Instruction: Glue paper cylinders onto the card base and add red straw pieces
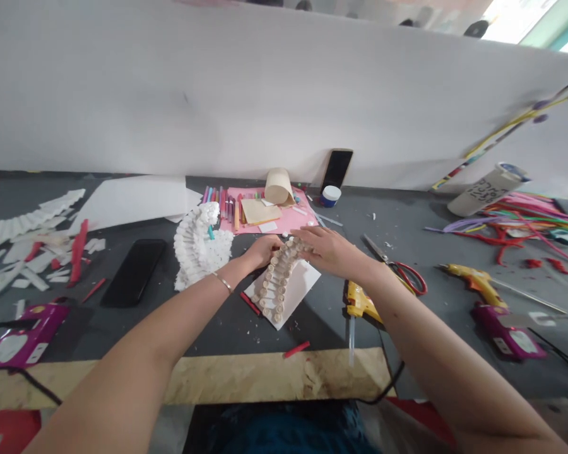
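"cream curved piece (280, 277), edged with little discs (279, 317), resting over white card (300, 293) on the dark tabletop (208, 321). held how?"

"with the left hand (264, 251) curled at its far end, hiding most of the fingers; cannot tell whether gripping. with the right hand (329, 250) laid over the same end, stretched out flat rather than clenched; cannot tell about the thumb."

"heavy?"

"light, probably, and dry enough to the eye not to slip. perhaps stiff along the strips (273, 285), likely weak at the joins."

"so take hold where?"

"by the card, if glued down to it; can't be sure. otherwise low, along both edges, sharing the load. avoid tugging on single discs, possibly quick to snap off."

"and farther out?"

"to the left, a white rough-textured model (189, 252); near the right forearm (407, 321), a yellow glue gun (357, 300), maybe hot; past that, red-handled scissors (387, 259)."
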Demonstrator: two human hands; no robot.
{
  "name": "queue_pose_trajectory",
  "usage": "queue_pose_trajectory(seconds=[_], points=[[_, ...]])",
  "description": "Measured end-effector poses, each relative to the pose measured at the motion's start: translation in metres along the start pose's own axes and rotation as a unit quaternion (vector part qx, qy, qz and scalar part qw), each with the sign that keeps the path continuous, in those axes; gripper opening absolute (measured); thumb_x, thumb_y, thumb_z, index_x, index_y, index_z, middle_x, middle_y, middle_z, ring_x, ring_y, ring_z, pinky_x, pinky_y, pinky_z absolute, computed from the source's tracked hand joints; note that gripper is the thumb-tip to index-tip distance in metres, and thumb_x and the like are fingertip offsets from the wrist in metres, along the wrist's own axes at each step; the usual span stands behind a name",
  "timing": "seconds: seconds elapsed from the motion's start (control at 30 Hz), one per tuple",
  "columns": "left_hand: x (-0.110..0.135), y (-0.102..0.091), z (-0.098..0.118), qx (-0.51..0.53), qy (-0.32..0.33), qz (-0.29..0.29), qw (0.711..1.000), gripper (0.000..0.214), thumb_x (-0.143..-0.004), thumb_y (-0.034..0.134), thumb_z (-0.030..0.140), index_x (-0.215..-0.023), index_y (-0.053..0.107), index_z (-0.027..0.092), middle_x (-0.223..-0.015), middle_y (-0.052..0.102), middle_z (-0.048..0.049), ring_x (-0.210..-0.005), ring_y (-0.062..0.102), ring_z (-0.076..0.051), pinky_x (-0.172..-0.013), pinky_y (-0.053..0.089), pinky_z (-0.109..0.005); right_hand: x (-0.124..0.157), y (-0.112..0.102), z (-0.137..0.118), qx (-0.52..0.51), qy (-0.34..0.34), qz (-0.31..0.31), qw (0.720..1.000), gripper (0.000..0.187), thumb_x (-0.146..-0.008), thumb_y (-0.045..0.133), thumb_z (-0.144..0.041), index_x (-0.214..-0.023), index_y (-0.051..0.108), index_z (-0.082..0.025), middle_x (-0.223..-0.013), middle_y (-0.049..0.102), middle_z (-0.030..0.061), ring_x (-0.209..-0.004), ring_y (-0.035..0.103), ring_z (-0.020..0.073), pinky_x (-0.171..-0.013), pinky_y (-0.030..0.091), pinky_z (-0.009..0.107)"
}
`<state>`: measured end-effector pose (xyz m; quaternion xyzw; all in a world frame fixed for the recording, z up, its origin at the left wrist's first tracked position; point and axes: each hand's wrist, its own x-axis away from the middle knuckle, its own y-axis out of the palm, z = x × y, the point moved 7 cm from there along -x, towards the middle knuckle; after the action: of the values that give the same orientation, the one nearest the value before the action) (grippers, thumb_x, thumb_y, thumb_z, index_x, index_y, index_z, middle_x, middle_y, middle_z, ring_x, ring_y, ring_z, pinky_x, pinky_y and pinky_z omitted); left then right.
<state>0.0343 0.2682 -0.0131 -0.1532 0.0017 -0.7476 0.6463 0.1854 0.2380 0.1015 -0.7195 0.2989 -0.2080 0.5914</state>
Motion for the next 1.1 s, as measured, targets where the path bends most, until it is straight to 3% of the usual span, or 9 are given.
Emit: queue_pose_trajectory(seconds=[0.07,0.17,0.23,0.43,0.53,0.6,0.7,0.87,1.1], points=[[0.001,-0.004,0.005,-0.03,0.031,-0.002,0.999,0.028,-0.091,0.065,0.034,-0.111,0.065,0.014,-0.112,0.066,-0.0071,-0.095,0.065,-0.02,-0.081,0.057,-0.038,0.002,-0.005,0.001,-0.01,0.005,0.012,1.0,0.049,-0.099,0.048,-0.031,-0.147,0.047,-0.018,-0.146,0.052,0.018,-0.131,0.053,0.0307,-0.106,0.044,0.051],[0.004,-0.009,0.014,-0.081,0.08,-0.001,0.994,0.003,-0.077,0.071,0.014,-0.08,0.071,0.014,-0.091,0.069,-0.0039,-0.086,0.064,-0.017,-0.079,0.053,-0.03,0.007,-0.015,0.004,-0.029,0.018,0.039,0.999,0.05,-0.1,0.047,-0.035,-0.147,0.046,-0.019,-0.147,0.051,0.0175,-0.132,0.052,0.0316,-0.107,0.044,0.052],[0.005,-0.013,0.02,-0.116,0.108,0.002,0.987,0.011,-0.068,0.068,0.006,-0.067,0.072,0.016,-0.084,0.07,-0.003,-0.084,0.063,-0.017,-0.08,0.05,-0.027,0.015,-0.026,0.004,-0.047,0.022,0.073,0.996,0.049,-0.1,0.046,-0.036,-0.147,0.045,-0.019,-0.148,0.05,0.0171,-0.135,0.05,0.0313,-0.108,0.043,0.052],[0.012,-0.033,0.047,-0.21,0.155,0.037,0.965,0.018,-0.074,0.065,0.024,-0.088,0.077,0.021,-0.098,0.075,-0.0059,-0.096,0.066,-0.023,-0.094,0.048,-0.034,0.067,-0.065,-0.002,-0.127,0.052,0.241,0.961,0.041,-0.101,0.044,-0.029,-0.14,0.052,-0.02,-0.14,0.055,0.0155,-0.131,0.053,0.0259,-0.109,0.043,0.047],[0.029,-0.047,0.065,-0.243,0.166,0.09,0.951,0.024,-0.079,0.061,0.031,-0.095,0.075,0.02,-0.106,0.074,-0.0089,-0.102,0.064,-0.026,-0.099,0.046,-0.039,0.107,-0.068,0.001,-0.158,0.094,0.319,0.93,0.035,-0.101,0.042,-0.025,-0.13,0.06,-0.022,-0.128,0.064,0.0119,-0.121,0.06,0.0222,-0.104,0.048,0.041],[0.054,-0.06,0.073,-0.267,0.164,0.172,0.934,0.029,-0.083,0.058,0.038,-0.102,0.073,0.02,-0.106,0.074,-0.0075,-0.094,0.067,-0.024,-0.093,0.05,-0.037,0.134,-0.057,0.002,-0.173,0.132,0.346,0.913,0.03,-0.101,0.043,-0.025,-0.12,0.065,-0.021,-0.113,0.069,0.0102,-0.107,0.065,0.0203,-0.095,0.052,0.037],[0.099,-0.062,0.071,-0.317,0.145,0.227,0.91,0.032,-0.087,0.056,0.043,-0.107,0.069,0.023,-0.101,0.074,-0.0048,-0.088,0.068,-0.021,-0.087,0.052,-0.034,0.158,-0.023,-0.007,-0.2,0.155,0.319,0.913,0.025,-0.101,0.046,-0.027,-0.108,0.069,-0.02,-0.096,0.073,0.0077,-0.088,0.068,0.0181,-0.082,0.053,0.031],[0.152,-0.04,0.038,-0.419,0.124,0.202,0.877,0.03,-0.088,0.051,0.045,-0.104,0.065,0.023,-0.103,0.072,-0.0069,-0.086,0.068,-0.023,-0.08,0.053,-0.034,0.153,0.036,-0.051,-0.182,0.065,0.197,0.961,0.021,-0.1,0.05,-0.023,-0.101,0.071,-0.02,-0.099,0.075,0.0049,-0.088,0.066,0.0166,-0.079,0.047,0.029],[0.157,-0.028,0.001,-0.495,0.145,0.157,0.842,0.04,-0.089,0.044,0.042,-0.115,0.062,0.018,-0.111,0.071,-0.0122,-0.097,0.067,-0.028,-0.089,0.051,-0.041,0.135,0.072,-0.074,-0.073,0.014,0.09,0.993,0.017,-0.095,0.056,-0.017,-0.106,0.069,-0.017,-0.111,0.071,0.0073,-0.093,0.059,0.0208,-0.074,0.038,0.035]])
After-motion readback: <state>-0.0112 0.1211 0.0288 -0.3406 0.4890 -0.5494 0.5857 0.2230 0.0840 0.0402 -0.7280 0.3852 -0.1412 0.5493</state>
